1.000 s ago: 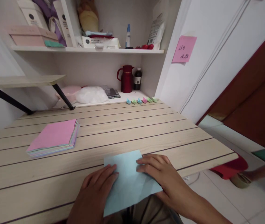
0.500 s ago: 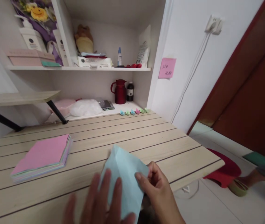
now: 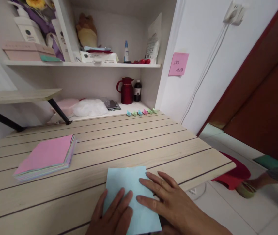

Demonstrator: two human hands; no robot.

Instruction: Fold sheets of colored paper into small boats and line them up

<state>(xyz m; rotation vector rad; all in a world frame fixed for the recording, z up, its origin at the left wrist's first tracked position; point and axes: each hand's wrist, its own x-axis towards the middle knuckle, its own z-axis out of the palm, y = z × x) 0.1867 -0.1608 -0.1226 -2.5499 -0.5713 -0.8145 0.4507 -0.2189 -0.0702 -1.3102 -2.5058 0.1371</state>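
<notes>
A light blue sheet of paper (image 3: 126, 178) lies flat on the wooden table (image 3: 100, 147) near its front edge. Faint lines show on its surface. My left hand (image 3: 113, 212) rests on the sheet's lower left part, fingers apart and stretched out. From the right, my right hand (image 3: 164, 195) lies over the sheet's right side with its fingers spread. Both hands press on the paper without gripping it. The sheet's lower left part is hidden under my left hand.
Left of the sheet is a stack of coloured paper (image 3: 47, 155), pink on top. Small folded paper pieces (image 3: 140, 112) line the table's back edge. A red jug (image 3: 126, 91) stands in the shelf behind. A red stool (image 3: 234, 171) and a person's foot (image 3: 246, 189) are at right.
The blue sheet has gone from being held up, tilted, in my right hand to lying flat on the table. My right hand has let go and spread out; my left hand has come down onto it.
</notes>
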